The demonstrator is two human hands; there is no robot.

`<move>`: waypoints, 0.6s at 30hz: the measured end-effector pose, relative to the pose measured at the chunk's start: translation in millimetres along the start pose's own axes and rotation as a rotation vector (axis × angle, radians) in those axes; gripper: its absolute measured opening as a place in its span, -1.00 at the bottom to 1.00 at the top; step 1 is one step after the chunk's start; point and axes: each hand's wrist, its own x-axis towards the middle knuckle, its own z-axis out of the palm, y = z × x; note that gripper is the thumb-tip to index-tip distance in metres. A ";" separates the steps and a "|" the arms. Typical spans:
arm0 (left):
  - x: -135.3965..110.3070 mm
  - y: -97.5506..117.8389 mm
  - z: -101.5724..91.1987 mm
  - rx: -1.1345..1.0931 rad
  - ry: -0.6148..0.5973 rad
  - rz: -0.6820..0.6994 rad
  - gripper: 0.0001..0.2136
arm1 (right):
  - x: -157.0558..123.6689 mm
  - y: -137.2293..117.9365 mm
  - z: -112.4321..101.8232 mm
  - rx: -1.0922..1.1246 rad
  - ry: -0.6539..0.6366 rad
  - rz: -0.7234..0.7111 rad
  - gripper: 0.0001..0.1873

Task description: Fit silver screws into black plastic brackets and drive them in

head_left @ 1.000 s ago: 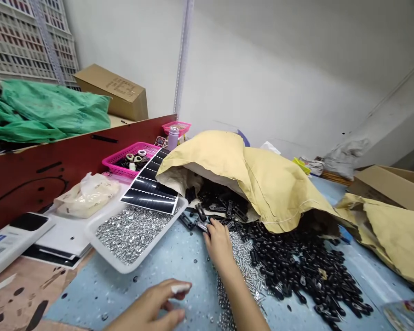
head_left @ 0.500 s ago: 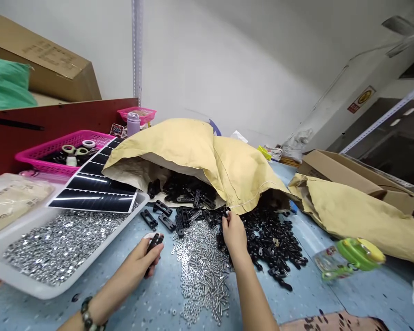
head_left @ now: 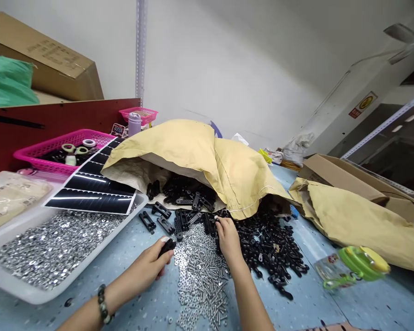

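My left hand (head_left: 151,263) is closed round a small black plastic part (head_left: 167,248), just left of a heap of silver screws (head_left: 200,271) on the blue table. My right hand (head_left: 228,238) reaches into a pile of black plastic parts (head_left: 272,243) that spills from an open tan paper sack (head_left: 207,158); its fingertips pinch at the parts, and I cannot make out what they hold. A few loose black parts (head_left: 158,218) lie in front of the sack's mouth.
A white tray (head_left: 69,278) of silver nuts sits at the left with black sheets (head_left: 93,193) across it. Behind are pink baskets (head_left: 60,142), a purple bottle (head_left: 134,123) and cardboard boxes (head_left: 352,177). A second tan sack (head_left: 362,220) and a green-lidded bottle (head_left: 353,266) lie at the right.
The view swung right and down over the second. My left hand picked up a black part and moved right toward the screws. My right hand stayed in the black parts, edging slightly left.
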 end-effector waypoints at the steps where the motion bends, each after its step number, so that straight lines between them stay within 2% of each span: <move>1: -3.5 1.4 -1.2 0.021 0.017 0.007 -0.64 | -7.9 -10.3 0.7 0.057 -0.013 -0.006 -0.63; 3: -11.6 6.8 -3.4 0.064 0.055 0.034 -0.63 | -27.0 -35.5 6.6 0.226 -0.081 -0.001 -0.63; 5: -20.2 12.5 -5.1 0.120 0.076 0.106 -0.69 | -47.6 -61.6 15.4 0.478 -0.207 0.018 -0.71; 7: -28.5 15.5 -6.0 0.192 0.065 0.183 -0.76 | -64.4 -82.5 23.9 0.554 -0.308 -0.001 -0.72; 10: -39.4 14.0 -6.7 0.300 0.021 0.238 -0.79 | -76.2 -99.3 31.9 0.322 -0.311 -0.095 -0.70; 13: -46.8 9.3 -7.5 0.389 0.014 0.276 -0.78 | -76.4 -105.2 32.3 0.032 -0.266 -0.282 -0.74; 15: -49.6 6.9 -7.7 0.459 0.017 0.319 -0.82 | -75.6 -107.6 29.5 -0.080 -0.282 -0.394 -0.72; 18: -52.8 6.5 -5.9 0.609 0.006 0.393 -0.85 | -78.9 -109.7 25.0 -0.136 -0.326 -0.397 -0.70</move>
